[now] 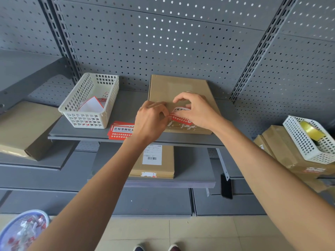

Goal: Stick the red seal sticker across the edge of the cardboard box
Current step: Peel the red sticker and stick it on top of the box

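Grey pegboard (163, 42) backed a grey shelf (126, 113), with tiled floor below. On the far left lay a flat brown box (27, 127); next came a white basket (90, 100) holding paper scraps, then a stack of spare stickers (118, 131) at the shelf's front. The left hand (150, 122) had its fingers pinched together on the left end of the red sticker (180, 116), while the right hand (195, 111) clamped the other end between thumb and fingers. The sticker hung just over the near edge of the cardboard box (174, 87), seemingly not yet pressed flat. The placing step seemed under way; next it would need lowering square across the seam and smoothing down over the edge. Farther right, a second basket (308, 140) held a tape roll (310, 130).
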A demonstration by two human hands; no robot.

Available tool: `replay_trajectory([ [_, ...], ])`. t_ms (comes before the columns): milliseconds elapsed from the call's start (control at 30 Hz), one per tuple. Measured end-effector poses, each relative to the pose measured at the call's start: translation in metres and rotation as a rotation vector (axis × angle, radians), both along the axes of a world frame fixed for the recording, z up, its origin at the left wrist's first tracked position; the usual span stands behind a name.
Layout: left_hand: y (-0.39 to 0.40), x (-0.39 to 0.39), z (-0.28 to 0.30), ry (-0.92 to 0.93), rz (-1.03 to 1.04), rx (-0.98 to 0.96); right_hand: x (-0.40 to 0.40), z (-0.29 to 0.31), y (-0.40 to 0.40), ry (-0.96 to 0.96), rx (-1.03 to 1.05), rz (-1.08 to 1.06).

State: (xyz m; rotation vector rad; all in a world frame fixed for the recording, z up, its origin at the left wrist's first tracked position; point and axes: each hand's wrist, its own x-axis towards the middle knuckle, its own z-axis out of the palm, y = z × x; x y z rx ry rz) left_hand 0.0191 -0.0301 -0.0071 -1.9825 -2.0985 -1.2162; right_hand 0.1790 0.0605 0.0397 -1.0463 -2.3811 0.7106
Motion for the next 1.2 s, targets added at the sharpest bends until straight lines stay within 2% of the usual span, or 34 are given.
replay_trajectory([
  [200, 0.001, 0.000, 0.001, -0.033, 0.010, -0.015, -0.003, -0.006, 0.005, -0.058, 0.058, 0.004],
  [967, 0.005, 0.006, 0.004, 0.025, 0.007, -0.012, 0.003, -0.003, -0.003, -0.088, 0.024, 0.014],
  [1100, 0.005, 0.005, 0.005, 0.019, 0.002, -0.031, 0.007, -0.002, -0.001, -0.024, 0.009, -0.006],
  [1200, 0.006, 0.005, 0.005, 0.020, -0.002, -0.040, 0.009, 0.000, 0.001, -0.082, 0.006, -0.018],
])
